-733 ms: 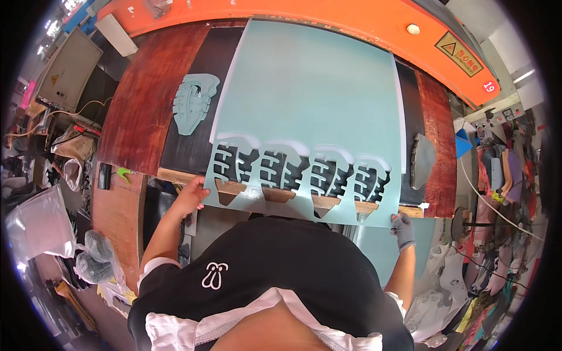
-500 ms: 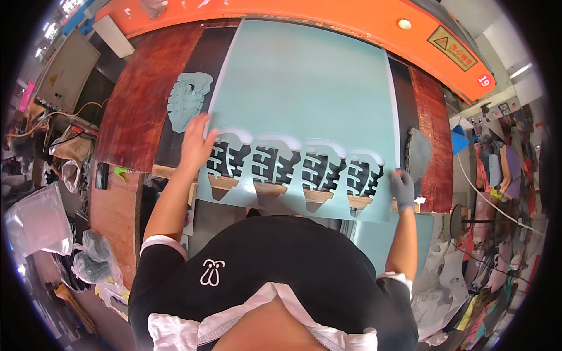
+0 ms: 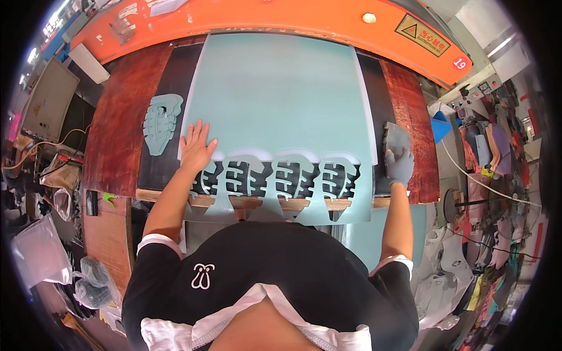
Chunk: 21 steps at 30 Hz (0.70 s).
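Note:
A large pale green sheet lies over the black work surface, its near edge hanging toward me. A row of jagged, shoe-part-shaped holes runs along its near part. My left hand rests flat on the sheet's left edge, fingers spread. On the black strip right of the sheet sits a grey cutting die with a curved outline. My right hand, in a grey glove, has its fingers closed on the die's near end. A small stack of cut green pieces lies left of the sheet.
An orange machine beam spans the far side. Reddish-brown boards flank the black surface, and a wooden strip edges it nearest me. Control buttons and hanging scraps stand at right. Plastic bags lie at lower left.
My right hand has moved forward from the sheet's near right corner onto the grey die. The sheet has shifted left relative to my left hand, which has flattened on its edge.

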Available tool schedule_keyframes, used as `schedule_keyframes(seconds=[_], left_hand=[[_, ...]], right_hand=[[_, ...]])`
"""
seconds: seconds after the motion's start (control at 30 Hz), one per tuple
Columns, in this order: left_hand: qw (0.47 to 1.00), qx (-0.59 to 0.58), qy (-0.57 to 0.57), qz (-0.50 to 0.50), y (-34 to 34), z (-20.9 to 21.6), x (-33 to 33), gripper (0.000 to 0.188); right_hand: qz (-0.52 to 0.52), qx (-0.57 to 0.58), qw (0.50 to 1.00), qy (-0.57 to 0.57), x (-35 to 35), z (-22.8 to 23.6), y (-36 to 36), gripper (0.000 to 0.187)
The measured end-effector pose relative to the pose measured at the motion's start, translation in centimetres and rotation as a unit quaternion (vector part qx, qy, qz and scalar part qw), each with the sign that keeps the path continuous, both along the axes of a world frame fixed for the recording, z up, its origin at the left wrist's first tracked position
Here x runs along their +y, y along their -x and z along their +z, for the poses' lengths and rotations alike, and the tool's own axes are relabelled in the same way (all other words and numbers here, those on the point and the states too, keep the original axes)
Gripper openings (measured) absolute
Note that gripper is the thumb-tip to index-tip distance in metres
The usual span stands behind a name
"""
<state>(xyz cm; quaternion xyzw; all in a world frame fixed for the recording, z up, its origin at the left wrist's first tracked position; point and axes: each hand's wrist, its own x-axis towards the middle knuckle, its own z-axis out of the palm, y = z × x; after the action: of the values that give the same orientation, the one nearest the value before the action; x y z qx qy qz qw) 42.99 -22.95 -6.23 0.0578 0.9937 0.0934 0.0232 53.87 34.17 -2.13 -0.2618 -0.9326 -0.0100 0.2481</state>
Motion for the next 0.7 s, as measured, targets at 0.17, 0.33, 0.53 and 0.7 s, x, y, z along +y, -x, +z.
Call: schedule_keyframes(seconds=[0.17,0.33,0.53,0.7], left_hand=[[0.986,0.123,-0.108,0.023,-1.3,-0.4,-1.8,0.048],[0.985,0.109,-0.104,0.083,-5.3,-1.4,-4.8,0.041],[0.975,0.162,-0.153,0.009,-5.4,-2.0,-6.2,0.035],[0.973,0.165,-0.156,-0.042,-5.5,-1.9,-7.7,0.033]], right_hand=[[-0.09,-0.176,0.95,0.244,3.8,0.0,3.0,0.105],[-0.096,-0.138,0.968,0.188,1.8,0.6,3.5,0.095],[-0.044,-0.144,0.96,0.238,4.7,-1.0,4.3,0.088],[0.039,0.067,0.848,0.524,8.9,-1.6,4.6,0.047]])
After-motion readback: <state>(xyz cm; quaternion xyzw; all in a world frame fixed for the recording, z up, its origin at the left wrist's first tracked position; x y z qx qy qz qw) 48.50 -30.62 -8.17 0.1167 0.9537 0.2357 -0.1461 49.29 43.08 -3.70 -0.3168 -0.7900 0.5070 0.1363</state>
